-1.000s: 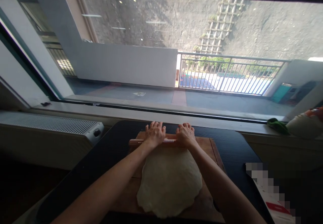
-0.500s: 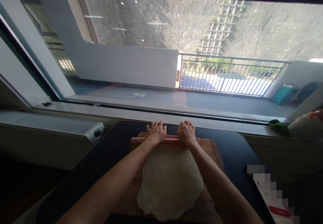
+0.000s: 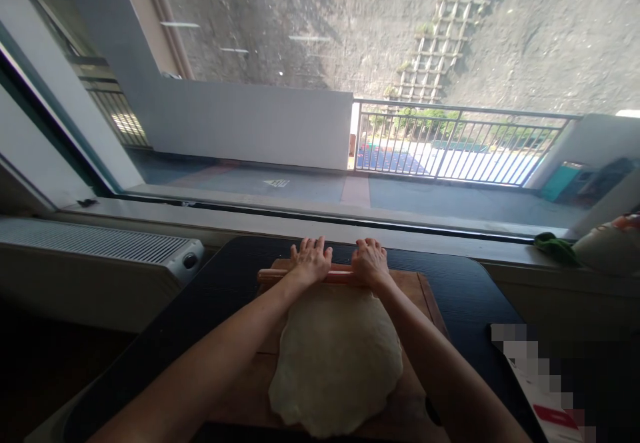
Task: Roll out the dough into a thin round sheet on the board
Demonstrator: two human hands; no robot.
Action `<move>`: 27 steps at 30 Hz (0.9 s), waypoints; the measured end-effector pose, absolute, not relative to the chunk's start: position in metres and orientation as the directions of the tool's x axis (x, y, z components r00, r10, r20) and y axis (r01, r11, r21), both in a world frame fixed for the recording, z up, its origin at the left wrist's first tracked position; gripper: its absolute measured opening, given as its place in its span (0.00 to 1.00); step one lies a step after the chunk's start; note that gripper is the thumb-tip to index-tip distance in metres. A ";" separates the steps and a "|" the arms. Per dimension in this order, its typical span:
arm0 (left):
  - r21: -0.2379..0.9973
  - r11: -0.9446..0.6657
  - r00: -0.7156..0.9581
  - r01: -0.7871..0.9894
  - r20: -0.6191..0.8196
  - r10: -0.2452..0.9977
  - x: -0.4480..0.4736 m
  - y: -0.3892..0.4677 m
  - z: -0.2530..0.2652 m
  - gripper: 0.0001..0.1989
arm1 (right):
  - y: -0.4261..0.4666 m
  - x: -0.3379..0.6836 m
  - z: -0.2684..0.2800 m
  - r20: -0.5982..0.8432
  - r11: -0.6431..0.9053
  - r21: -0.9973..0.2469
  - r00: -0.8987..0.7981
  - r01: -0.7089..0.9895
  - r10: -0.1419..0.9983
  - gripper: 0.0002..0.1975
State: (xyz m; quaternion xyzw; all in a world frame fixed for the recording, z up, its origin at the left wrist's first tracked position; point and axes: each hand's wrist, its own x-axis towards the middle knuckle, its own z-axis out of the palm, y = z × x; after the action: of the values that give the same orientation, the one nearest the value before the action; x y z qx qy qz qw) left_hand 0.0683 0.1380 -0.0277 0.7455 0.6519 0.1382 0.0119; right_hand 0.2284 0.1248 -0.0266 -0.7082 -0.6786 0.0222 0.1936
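A sheet of rolled-out dough (image 3: 337,360), pale and uneven at the rim, lies on a wooden board (image 3: 419,290). Across the board's far end runs a rolling pin (image 3: 341,275), at the dough's far edge. The palm of my left hand (image 3: 312,260) rests on the pin left of its middle, fingers spread and stretched forward past it. To the right, my right hand (image 3: 369,260) presses on the pin in the same way, its fingers reaching forward and slightly bent. My hand covers the pin's right end.
The board lies on a black table (image 3: 230,276) with rounded corners, against a window sill (image 3: 425,238). A white radiator (image 3: 125,250) stands at the left. On the sill at the right are a green cloth (image 3: 555,248) and a pale rounded object (image 3: 603,246). A partly blurred-out white-and-red item (image 3: 545,403) is at the lower right.
The whole view has shifted very slightly. Both hands stay on the rolling pin at the dough's far edge, with almost no movement.
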 end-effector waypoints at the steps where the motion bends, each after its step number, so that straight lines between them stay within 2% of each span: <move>1: 0.194 -0.155 0.121 0.969 0.180 0.976 0.067 0.135 -0.030 0.28 | 0.121 0.229 -0.028 0.216 0.001 -0.307 0.068 0.952 0.974 0.17; 7: 0.138 -0.312 0.276 0.940 0.233 0.933 0.057 0.104 -0.044 0.27 | 0.084 0.230 -0.037 0.264 0.127 -0.227 -0.064 0.966 0.962 0.19; 14: 0.154 -0.178 0.156 0.972 0.145 0.977 0.069 0.132 -0.029 0.27 | 0.115 0.229 -0.026 0.206 0.006 -0.280 0.054 0.960 0.977 0.18; 21: 0.116 -0.354 0.319 0.928 0.246 0.915 0.057 0.092 -0.039 0.26 | 0.070 0.228 -0.037 0.340 0.189 -0.204 -0.111 0.961 0.934 0.17; 27: 0.172 -0.207 0.178 0.963 0.172 0.969 0.072 0.124 -0.023 0.27 | 0.105 0.230 -0.026 0.227 0.053 -0.273 0.011 0.961 0.974 0.17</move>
State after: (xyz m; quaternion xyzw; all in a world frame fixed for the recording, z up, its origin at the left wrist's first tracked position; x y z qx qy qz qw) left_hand 0.0725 0.1236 -0.0228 0.7673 0.6295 0.1218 0.0123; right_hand 0.2299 0.1048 -0.0263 -0.6880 -0.7029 0.0183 0.1794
